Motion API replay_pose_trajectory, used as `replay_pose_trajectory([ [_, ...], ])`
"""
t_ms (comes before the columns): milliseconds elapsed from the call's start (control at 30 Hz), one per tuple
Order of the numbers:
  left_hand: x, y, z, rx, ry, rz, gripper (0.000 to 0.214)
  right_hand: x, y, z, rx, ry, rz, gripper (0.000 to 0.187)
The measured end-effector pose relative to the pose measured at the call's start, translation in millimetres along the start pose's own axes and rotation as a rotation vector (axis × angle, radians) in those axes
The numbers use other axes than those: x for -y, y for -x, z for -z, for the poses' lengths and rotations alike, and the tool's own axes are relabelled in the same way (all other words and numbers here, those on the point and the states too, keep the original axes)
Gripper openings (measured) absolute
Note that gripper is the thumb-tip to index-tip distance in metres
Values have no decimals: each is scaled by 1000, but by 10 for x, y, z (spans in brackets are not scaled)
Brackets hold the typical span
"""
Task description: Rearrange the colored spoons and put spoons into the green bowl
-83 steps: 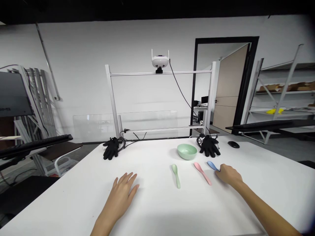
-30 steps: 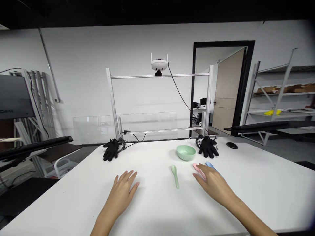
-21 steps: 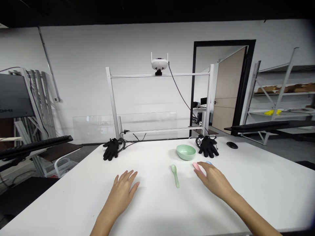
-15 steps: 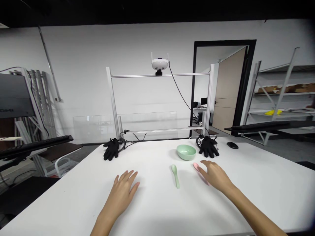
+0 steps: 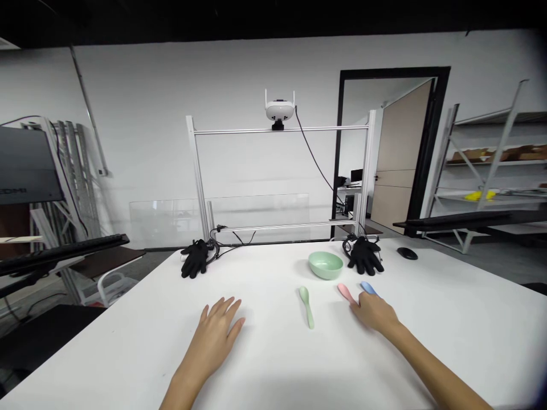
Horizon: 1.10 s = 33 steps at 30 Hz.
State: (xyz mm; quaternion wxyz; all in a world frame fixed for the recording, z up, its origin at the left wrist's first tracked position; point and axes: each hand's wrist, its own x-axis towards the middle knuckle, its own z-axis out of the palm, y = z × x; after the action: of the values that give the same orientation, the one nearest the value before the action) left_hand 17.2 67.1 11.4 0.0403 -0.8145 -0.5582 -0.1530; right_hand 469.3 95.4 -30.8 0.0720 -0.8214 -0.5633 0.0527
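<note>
My right hand (image 5: 375, 313) is closed, its fingers curled down at the handle of a pink spoon (image 5: 345, 292). The spoon's bowl lies on the table and the rest of its handle is hidden under the hand. Just behind my knuckles shows the end of a blue spoon (image 5: 368, 287). A pale green spoon (image 5: 306, 306) lies to the left of the pink one. Beyond the spoons stands a green bowl (image 5: 325, 266). My left hand (image 5: 217, 331) is open over the left part of the table, fingers spread, holding nothing.
Black gloves with cables, one at the back left (image 5: 195, 259) and one at the back right (image 5: 364, 255), lie on the white table (image 5: 265, 364). A black mouse (image 5: 407, 253) sits farther right. An aluminium frame (image 5: 239, 132) carrying a white camera device (image 5: 280, 110) rises behind.
My right hand has come down and its fingers have curled closed at the pink spoon's handle. The blue spoon's end has come into view. My left hand has stayed nearly still.
</note>
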Motion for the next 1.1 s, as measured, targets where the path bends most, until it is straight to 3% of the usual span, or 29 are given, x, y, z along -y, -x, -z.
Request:
replay_pose_trajectory([
  [233, -3, -7, 0, 25, -12, 13, 54, -5, 21, 41, -26, 8, 8, 33],
  [500, 8, -6, -24, 0, -1, 5, 52, 109, 5, 475, -129, 3, 56, 34],
  [800, 9, 2, -16, 15, 8, 11, 54, 446, -502, 793, -137, 27, 70, 34],
  [967, 3, -3, -10, 41, 6, 26, 54, 576, -818, 786, -92, 28, 60, 39],
  [1100, -1, -5, -10, 59, 3, 34, 55, 615, -1023, 694, -61, 9, 29, 57],
])
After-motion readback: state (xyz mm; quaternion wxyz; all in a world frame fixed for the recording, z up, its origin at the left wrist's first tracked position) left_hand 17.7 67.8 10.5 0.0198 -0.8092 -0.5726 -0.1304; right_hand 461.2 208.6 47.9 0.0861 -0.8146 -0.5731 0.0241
